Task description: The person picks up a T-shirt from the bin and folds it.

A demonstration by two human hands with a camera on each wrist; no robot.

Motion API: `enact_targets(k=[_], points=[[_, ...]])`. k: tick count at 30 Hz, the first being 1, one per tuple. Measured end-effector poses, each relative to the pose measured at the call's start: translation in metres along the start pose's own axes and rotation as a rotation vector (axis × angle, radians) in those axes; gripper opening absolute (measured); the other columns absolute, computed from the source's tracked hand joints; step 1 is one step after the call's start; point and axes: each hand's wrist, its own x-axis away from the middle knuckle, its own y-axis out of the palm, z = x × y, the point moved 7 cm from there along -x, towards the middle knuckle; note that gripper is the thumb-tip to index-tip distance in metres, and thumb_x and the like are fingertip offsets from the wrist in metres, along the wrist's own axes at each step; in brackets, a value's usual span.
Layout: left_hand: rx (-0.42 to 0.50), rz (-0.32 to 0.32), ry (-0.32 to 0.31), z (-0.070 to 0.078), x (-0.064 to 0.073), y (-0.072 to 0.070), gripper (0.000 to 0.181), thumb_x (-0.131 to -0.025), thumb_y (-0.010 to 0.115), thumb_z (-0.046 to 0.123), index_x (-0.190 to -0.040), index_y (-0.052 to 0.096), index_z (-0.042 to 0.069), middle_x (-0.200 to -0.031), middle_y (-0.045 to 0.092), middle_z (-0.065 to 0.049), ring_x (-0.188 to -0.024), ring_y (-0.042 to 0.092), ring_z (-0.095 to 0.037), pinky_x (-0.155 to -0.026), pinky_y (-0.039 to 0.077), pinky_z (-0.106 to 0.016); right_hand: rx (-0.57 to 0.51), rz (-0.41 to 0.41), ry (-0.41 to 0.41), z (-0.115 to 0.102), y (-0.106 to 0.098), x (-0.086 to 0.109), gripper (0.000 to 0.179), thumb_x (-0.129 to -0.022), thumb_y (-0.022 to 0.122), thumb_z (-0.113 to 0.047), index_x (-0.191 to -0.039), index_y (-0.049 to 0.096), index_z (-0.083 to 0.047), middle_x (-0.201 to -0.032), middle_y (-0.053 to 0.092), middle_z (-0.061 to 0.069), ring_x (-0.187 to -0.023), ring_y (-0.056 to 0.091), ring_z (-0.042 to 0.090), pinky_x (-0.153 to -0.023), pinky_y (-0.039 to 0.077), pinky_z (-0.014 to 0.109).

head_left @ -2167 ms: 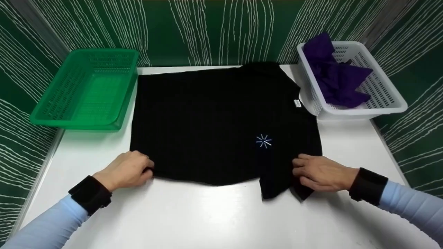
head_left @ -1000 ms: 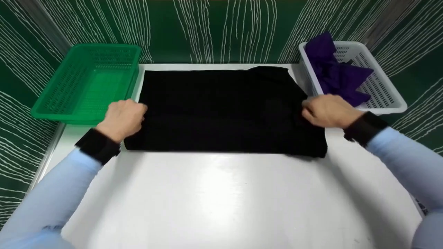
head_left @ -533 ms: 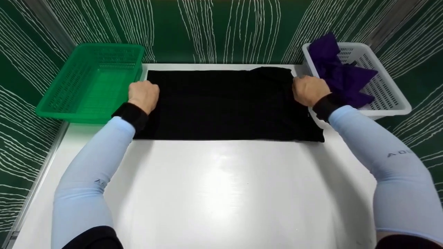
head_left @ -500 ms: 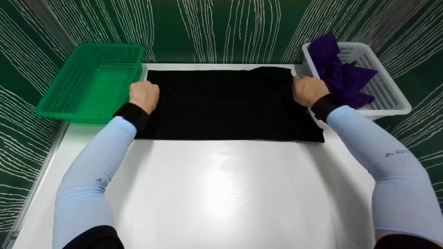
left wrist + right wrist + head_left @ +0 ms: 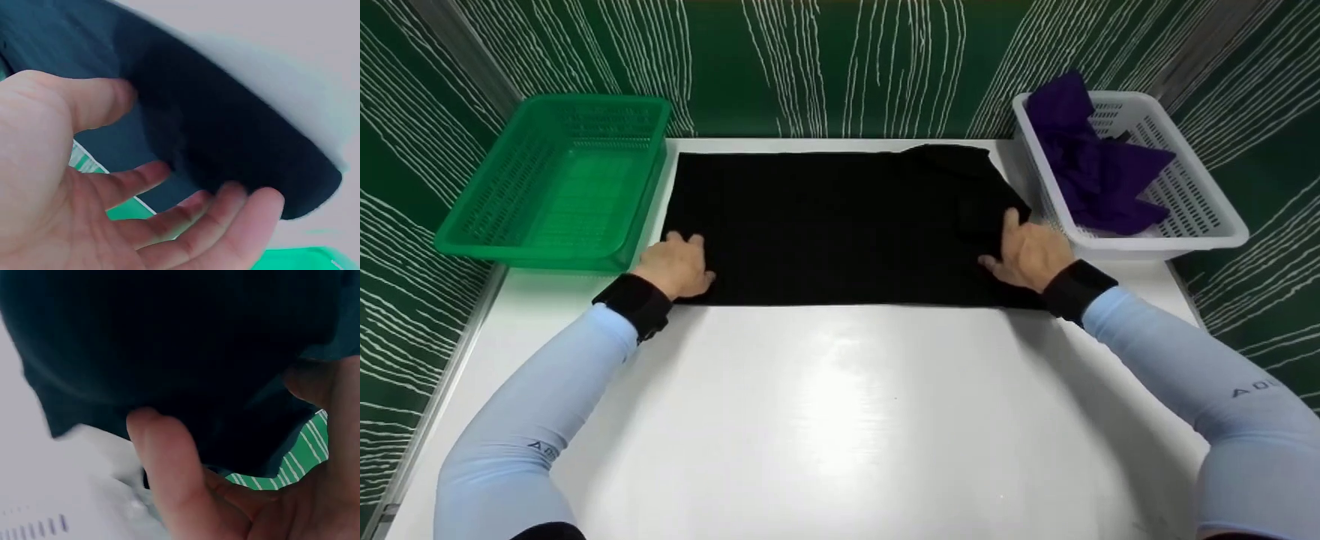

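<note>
A black shirt (image 5: 840, 225), folded in half into a wide rectangle, lies flat at the back of the white table (image 5: 840, 420). My left hand (image 5: 679, 262) rests flat on its near left corner, fingers spread on the cloth. My right hand (image 5: 1024, 251) lies flat on the near right corner, fingers pointing away from me. In the left wrist view my straight fingers (image 5: 247, 214) hover at the dark cloth's (image 5: 225, 129) edge. The right wrist view shows my thumb (image 5: 163, 455) against the black cloth (image 5: 169, 343).
A green plastic basket (image 5: 532, 259) stands at the back left, touching the shirt's left side. At the back right a white basket (image 5: 1185, 236) holds crumpled purple cloth (image 5: 1095, 172). Green patterned walls close in three sides.
The shirt's near half was folded over to the far edge. Both hands then let go and slid back toward me, and they now lie flat on the near corners.
</note>
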Motion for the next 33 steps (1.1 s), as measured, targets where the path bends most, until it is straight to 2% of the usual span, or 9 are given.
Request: enact_targets(k=[3,7,13,16,21,24,26,31,33], points=[[0.015,-0.027,-0.037,-0.005,0.004,0.003,0.081,-0.110,0.059,0.042,-0.162,0.031,-0.014,-0.145,0.045,-0.049,-0.118,0.065,-0.060,-0.098,0.059,-0.066,0.036,0.128,-0.029,-0.007,-0.005,0.005,0.067,-0.093,0.078,-0.036,-0.123,0.050,0.017,-0.086,0.066,0.037,-0.068,0.069,0.052,-0.056,0.057,0.063],[0.028,-0.064,-0.083,-0.009,0.006,0.005,0.083,-0.111,0.058,0.047,-0.160,0.032,-0.015,-0.143,0.048,-0.051,-0.123,0.063,-0.062,-0.100,0.058,-0.067,0.017,0.321,-0.138,-0.030,-0.021,0.003,0.037,-0.090,0.077,-0.020,-0.100,0.059,0.010,-0.089,0.065,0.033,-0.069,0.069,0.054,-0.055,0.056,0.066],[0.044,-0.048,-0.106,-0.012,0.002,0.007,0.084,-0.109,0.062,0.049,-0.156,0.036,-0.016,-0.140,0.053,-0.051,-0.127,0.061,-0.062,-0.099,0.059,-0.067,-0.093,0.373,-0.237,-0.058,-0.030,-0.035,0.013,-0.089,0.069,-0.007,-0.088,0.061,0.003,-0.087,0.068,0.026,-0.077,0.068,0.051,-0.063,0.056,0.069],[0.039,-0.035,-0.109,-0.013,0.000,0.009,0.085,-0.108,0.064,0.049,-0.155,0.037,-0.016,-0.139,0.054,-0.051,-0.125,0.063,-0.061,-0.097,0.059,-0.066,-0.108,0.319,-0.221,-0.065,-0.023,-0.063,0.013,-0.091,0.067,-0.007,-0.097,0.068,0.004,-0.097,0.073,0.028,-0.090,0.068,0.052,-0.073,0.058,0.069],[0.053,-0.040,-0.116,-0.013,-0.001,0.011,0.088,-0.108,0.065,0.051,-0.159,0.033,-0.014,-0.142,0.050,-0.051,-0.121,0.065,-0.061,-0.098,0.059,-0.065,-0.112,0.020,-0.168,-0.070,0.003,-0.100,0.047,-0.096,0.068,-0.017,-0.139,0.066,0.003,-0.132,0.070,0.030,-0.123,0.060,0.052,-0.102,0.051,0.068],[0.049,-0.048,-0.121,-0.012,-0.002,0.012,0.091,-0.108,0.064,0.053,-0.161,0.030,-0.013,-0.144,0.048,-0.051,-0.119,0.066,-0.060,-0.098,0.059,-0.064,-0.157,-0.036,-0.162,-0.071,0.009,-0.108,0.047,-0.095,0.068,-0.015,-0.140,0.068,0.001,-0.137,0.070,0.028,-0.126,0.059,0.052,-0.107,0.046,0.069],[0.043,-0.048,-0.126,-0.012,-0.002,0.011,0.092,-0.107,0.064,0.053,-0.161,0.030,-0.012,-0.144,0.048,-0.051,-0.119,0.066,-0.060,-0.098,0.059,-0.064,-0.192,0.062,-0.175,-0.072,0.004,-0.110,0.042,-0.095,0.066,-0.012,-0.136,0.071,-0.001,-0.133,0.072,0.027,-0.122,0.061,0.052,-0.103,0.048,0.069],[0.035,-0.044,-0.140,-0.012,-0.001,0.008,0.092,-0.107,0.064,0.054,-0.162,0.030,-0.011,-0.145,0.047,-0.050,-0.119,0.065,-0.060,-0.098,0.059,-0.065,-0.201,0.486,-0.155,-0.065,-0.020,-0.098,0.042,-0.103,0.060,-0.007,-0.145,0.061,-0.005,-0.132,0.067,0.025,-0.113,0.064,0.051,-0.085,0.057,0.068],[0.030,-0.038,-0.139,-0.011,-0.001,0.007,0.092,-0.107,0.063,0.055,-0.162,0.030,-0.011,-0.145,0.048,-0.050,-0.119,0.066,-0.060,-0.098,0.059,-0.065,-0.198,0.533,-0.131,-0.057,-0.024,-0.087,0.034,-0.104,0.060,-0.010,-0.138,0.063,-0.006,-0.123,0.070,0.024,-0.105,0.068,0.052,-0.076,0.058,0.068]])
